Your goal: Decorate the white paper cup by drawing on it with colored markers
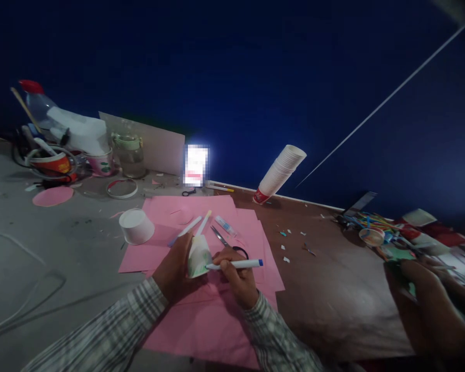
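My left hand (pixel 173 268) is closed around a white paper cup (pixel 199 257), tilted above sheets of pink paper (pixel 201 330). Green marks show on the cup's side. In my right hand (pixel 235 279) is a white marker (pixel 243 264) with a blue end, its tip at the cup's surface. Beyond my hands, scissors (pixel 221 237), a glue-like clear tube (pixel 225 226) and two more markers (pixel 188 229) lie on the pink paper. Another white paper cup (pixel 136 226) rests upside down at the paper's left edge.
A leaning stack of paper cups (pixel 281 173) stands by the blue wall. Jars, a bottle (pixel 39 106) and a tool-filled cup (pixel 50 163) crowd the back left. On the right, another person's hands (pixel 430 294) work near a pile of coloured strips (pixel 375 223). Paper scraps (pixel 286 259) dot the table.
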Demonstrator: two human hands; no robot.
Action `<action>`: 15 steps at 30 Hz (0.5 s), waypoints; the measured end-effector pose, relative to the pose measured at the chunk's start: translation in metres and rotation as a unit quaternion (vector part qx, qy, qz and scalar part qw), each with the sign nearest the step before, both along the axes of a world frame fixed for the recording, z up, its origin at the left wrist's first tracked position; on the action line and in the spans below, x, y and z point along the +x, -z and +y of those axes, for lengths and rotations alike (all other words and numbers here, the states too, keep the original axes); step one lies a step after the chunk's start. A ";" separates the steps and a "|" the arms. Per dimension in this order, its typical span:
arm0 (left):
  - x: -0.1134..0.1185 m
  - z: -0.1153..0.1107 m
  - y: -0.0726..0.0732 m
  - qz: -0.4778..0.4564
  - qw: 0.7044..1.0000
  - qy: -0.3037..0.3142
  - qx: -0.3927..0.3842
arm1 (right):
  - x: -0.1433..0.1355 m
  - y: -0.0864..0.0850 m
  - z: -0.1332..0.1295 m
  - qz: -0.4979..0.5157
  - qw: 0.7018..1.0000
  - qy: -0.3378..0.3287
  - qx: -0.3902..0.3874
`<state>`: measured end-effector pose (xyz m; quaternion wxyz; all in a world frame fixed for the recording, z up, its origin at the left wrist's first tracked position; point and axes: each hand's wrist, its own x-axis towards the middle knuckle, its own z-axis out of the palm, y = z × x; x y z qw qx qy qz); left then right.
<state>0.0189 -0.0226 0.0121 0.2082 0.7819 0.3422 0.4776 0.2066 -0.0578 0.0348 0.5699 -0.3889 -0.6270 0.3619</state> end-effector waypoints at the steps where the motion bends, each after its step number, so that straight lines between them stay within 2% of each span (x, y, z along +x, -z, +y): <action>1: 0.000 0.000 -0.002 0.001 1.000 0.002 0.007 | 0.000 -0.001 0.000 -0.005 1.000 -0.003 0.005; 9: 0.001 0.001 -0.006 0.017 1.000 0.010 0.012 | -0.001 0.000 0.000 -0.025 1.000 0.018 0.002; 15: 0.002 0.000 -0.008 0.028 0.998 -0.003 0.048 | -0.001 -0.001 0.000 -0.028 1.000 0.001 -0.007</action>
